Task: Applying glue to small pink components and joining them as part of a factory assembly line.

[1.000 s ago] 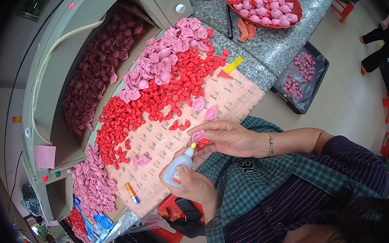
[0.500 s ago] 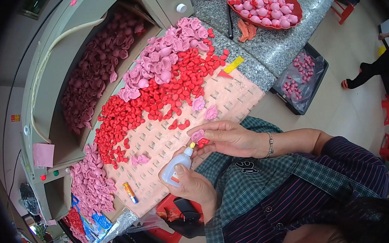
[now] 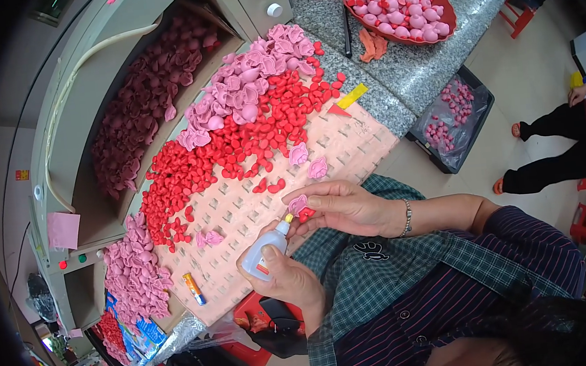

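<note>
Below, pink perforated board [image 3: 345, 147] on speckled granite counter [image 3: 436, 66], tiled floor [image 3: 522, 93] beyond.

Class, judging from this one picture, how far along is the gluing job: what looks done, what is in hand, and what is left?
Done: a red bowl of pink-and-red pieces sits at the back of the table, seemingly finished. In hand: the left hand tips a glue bottle toward a pink petal and red piece pinched in the right hand. Left: big heaps of loose red pieces and pink petals on the pegged board.

Speckled stone counter [image 3: 429, 66], perhaps granite
</note>
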